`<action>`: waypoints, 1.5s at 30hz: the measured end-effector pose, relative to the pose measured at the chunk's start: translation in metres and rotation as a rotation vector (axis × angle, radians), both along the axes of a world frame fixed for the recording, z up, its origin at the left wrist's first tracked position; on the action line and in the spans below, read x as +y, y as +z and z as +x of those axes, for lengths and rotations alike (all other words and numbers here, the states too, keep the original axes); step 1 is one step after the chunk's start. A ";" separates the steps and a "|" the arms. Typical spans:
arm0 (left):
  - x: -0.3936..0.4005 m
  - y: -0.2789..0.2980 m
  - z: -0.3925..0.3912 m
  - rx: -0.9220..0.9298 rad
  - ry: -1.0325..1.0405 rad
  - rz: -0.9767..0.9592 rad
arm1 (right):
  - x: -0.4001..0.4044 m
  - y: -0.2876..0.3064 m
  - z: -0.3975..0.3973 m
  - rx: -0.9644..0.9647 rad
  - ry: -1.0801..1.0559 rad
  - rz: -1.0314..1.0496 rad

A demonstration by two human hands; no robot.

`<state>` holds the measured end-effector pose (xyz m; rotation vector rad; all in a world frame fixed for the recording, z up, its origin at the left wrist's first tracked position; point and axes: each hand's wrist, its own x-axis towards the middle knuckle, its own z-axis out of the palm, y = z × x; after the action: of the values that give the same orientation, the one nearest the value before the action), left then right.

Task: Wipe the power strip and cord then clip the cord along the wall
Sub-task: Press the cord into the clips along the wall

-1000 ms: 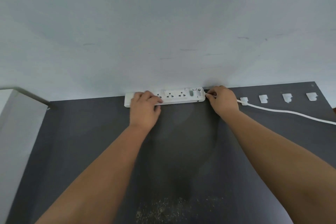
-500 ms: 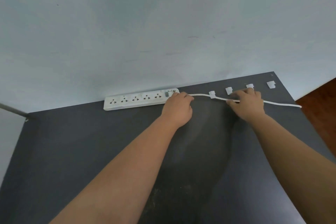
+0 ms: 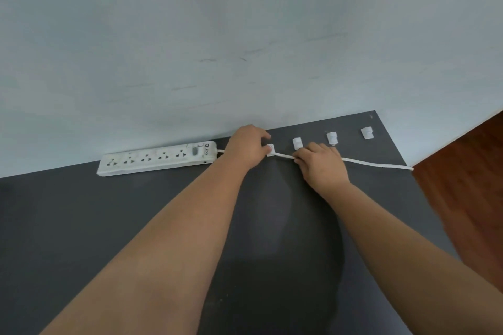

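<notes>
The strip (image 3: pixel 158 159) lies flat on the dark counter (image 3: pixel 81 226), along the pale wall (image 3: pixel 245 35), left of the middle of the frame. Its white cord (image 3: pixel 375 164) runs right to the counter's edge.

The wiping looks done, I think, and no cloth is in view. The step now is clipping. Four small white clips (image 3: pixel 332 138) sit in a row near the wall, right of the strip. The left hand (image 3: pixel 249 148) is on the first clip (image 3: pixel 270 150), fingers bent over it, and seems to press the cord in. How tight it holds I cannot tell. The right hand (image 3: pixel 321 163) is just right of it, fingers curled and pinching the cord, pulling it straight.

The other three clips are still empty, and the cord lies below them. Next, the right hand should lift the cord up to the second clip (image 3: pixel 297 143), and a finger should push it in. The cord must stay tight so it does not sag.

There is a dark round mark and small writing on the strip's right end. It is too blurry to read.
</notes>
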<state>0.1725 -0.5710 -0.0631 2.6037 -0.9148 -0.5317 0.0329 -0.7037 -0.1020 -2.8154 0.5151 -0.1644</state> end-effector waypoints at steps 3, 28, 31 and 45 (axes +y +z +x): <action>-0.004 0.002 0.006 0.037 -0.028 0.033 | -0.002 0.001 0.008 0.020 0.046 0.047; -0.042 0.013 0.035 0.005 -0.592 0.341 | 0.001 -0.007 0.004 -0.054 0.054 0.005; -0.033 0.002 0.030 -0.124 -0.635 0.346 | 0.002 -0.009 0.004 -0.057 0.043 -0.009; -0.007 -0.028 -0.001 -0.002 -0.041 -0.203 | 0.009 0.013 0.028 0.202 -0.126 -0.011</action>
<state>0.1711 -0.5784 -0.0916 2.4088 -0.9716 -0.4228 0.0608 -0.6947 -0.0887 -2.8262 0.7389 0.0938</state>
